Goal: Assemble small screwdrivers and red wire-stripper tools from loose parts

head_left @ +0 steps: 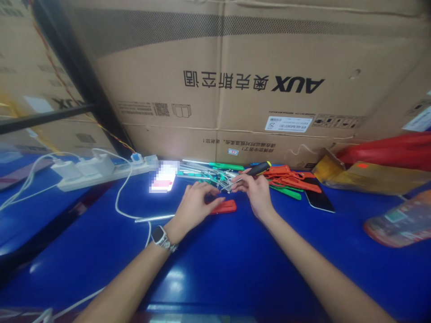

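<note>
My left hand [197,204], with a watch on its wrist, rests on a red plastic handle [225,207] lying on the blue table [215,264], its fingers curled over the handle's left end. My right hand [256,190] is closed on a black screwdriver with a yellow band [261,168], and its fingertips pinch a thin metal shaft [229,185] pointing left. Just beyond both hands lies a heap of metal shafts with green handles [210,172]. To the right sits a pile of red and green handles [289,179].
A large cardboard box [222,80] stands along the back. A lit phone [163,178] lies left of the heap and a dark phone [318,197] to the right. A white power strip with chargers and cables [97,170] lies at the left. A loose metal rod [155,218] rests near my left wrist.
</note>
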Action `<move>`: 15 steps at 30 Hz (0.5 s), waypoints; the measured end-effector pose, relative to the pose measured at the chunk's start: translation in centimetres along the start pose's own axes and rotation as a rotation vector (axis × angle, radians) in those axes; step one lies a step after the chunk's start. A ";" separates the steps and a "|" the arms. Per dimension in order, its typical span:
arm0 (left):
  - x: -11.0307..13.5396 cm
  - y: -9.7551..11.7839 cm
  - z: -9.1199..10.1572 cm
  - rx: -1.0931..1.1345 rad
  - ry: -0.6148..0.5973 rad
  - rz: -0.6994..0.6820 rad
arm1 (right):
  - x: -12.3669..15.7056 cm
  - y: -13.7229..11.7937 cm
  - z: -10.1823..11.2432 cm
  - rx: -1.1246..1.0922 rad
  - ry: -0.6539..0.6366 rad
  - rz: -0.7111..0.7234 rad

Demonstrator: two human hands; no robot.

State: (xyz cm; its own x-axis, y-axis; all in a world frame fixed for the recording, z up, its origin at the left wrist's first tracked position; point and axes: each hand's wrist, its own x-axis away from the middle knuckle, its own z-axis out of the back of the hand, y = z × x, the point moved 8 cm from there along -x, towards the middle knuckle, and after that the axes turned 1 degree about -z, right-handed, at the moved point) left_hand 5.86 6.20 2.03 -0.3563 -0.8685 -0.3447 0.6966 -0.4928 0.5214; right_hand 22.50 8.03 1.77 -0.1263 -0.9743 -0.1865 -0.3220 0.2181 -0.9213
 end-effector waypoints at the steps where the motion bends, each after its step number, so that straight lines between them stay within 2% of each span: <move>1: -0.1 -0.2 0.0 0.020 0.008 0.014 | 0.1 0.0 -0.1 -0.008 -0.006 0.001; 7: -0.3 -0.6 -0.1 0.134 0.048 0.035 | 0.4 -0.2 -0.5 -0.030 -0.026 0.012; 15: -0.2 -0.4 -0.1 0.080 0.009 0.016 | 0.6 -0.3 -0.8 0.010 -0.042 0.027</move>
State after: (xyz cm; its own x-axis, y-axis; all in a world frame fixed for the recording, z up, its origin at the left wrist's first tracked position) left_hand 5.75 6.59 1.85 -0.3397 -0.8758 -0.3429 0.6503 -0.4821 0.5871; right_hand 21.74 7.40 2.20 -0.0950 -0.9695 -0.2258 -0.3093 0.2444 -0.9190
